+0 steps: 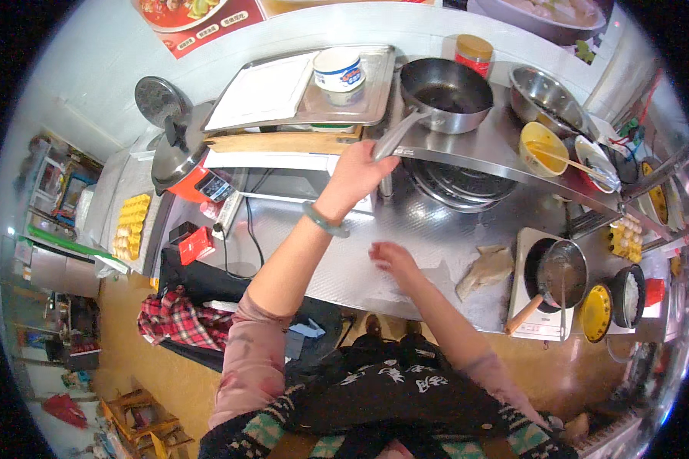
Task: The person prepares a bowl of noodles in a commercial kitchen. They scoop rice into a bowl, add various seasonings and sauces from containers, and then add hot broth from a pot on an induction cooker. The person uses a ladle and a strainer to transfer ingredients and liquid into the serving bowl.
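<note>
My left hand point(363, 171) grips the handle of a deep steel frying pan point(459, 119), whose dark inside faces up at the upper shelf. A bangle circles that wrist. Lower down, my right hand point(391, 261) hangs over the steel worktop point(344, 269) with its fingers partly curled and nothing seen in them. Left of the pan, a metal tray point(379, 86) bears white sheets point(258, 94) and a paper tub point(337, 72). To the pan's right are a steel basin point(542, 94) and a yellow bowl point(533, 137) with yellow liquid and chopsticks.
An induction cooker point(525, 252) bears a dark pan with a wooden-handled strainer point(562, 272) over it; a crumpled cloth point(485, 269) lies beside it. An orange electric cooker point(192, 185) stands at the left. Cables run down near a power strip point(229, 215). The steel shelf edge point(494, 168) crosses above the worktop.
</note>
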Demonstrator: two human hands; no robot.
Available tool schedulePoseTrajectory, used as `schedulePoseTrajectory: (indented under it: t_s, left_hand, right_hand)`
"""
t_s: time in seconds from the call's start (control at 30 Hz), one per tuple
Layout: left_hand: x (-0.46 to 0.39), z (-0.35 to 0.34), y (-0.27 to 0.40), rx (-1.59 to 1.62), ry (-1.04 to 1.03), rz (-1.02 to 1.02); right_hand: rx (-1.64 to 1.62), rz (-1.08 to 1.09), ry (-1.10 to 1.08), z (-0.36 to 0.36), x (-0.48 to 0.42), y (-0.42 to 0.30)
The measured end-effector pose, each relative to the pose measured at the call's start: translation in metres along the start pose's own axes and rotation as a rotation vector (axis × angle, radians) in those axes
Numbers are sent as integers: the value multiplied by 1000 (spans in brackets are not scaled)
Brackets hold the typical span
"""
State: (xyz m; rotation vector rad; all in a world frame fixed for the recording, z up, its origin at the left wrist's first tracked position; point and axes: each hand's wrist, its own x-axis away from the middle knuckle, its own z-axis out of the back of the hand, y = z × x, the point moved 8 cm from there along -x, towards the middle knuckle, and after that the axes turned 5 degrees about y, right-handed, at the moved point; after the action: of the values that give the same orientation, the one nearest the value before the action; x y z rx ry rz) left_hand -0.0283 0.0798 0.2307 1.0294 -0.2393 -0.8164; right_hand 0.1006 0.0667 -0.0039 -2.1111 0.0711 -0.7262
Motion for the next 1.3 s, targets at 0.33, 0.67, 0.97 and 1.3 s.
schedulePoseTrajectory:
  t_s: [0.33,0.67,0.97,1.3]
  left_hand:
    - [83,97,-109,490,461,135]
    - [201,101,-247,355,433,438]
    - [239,100,-212,21,377,401]
    - [291,175,-245,-185,717,678]
  right_hand:
    - [-985,-276,284,-8,-181,65]
    - [-809,-250,33,-55,-175,60]
    - [288,101,111,-106,-264,19]
    - [79,299,209,-165,-339,-43]
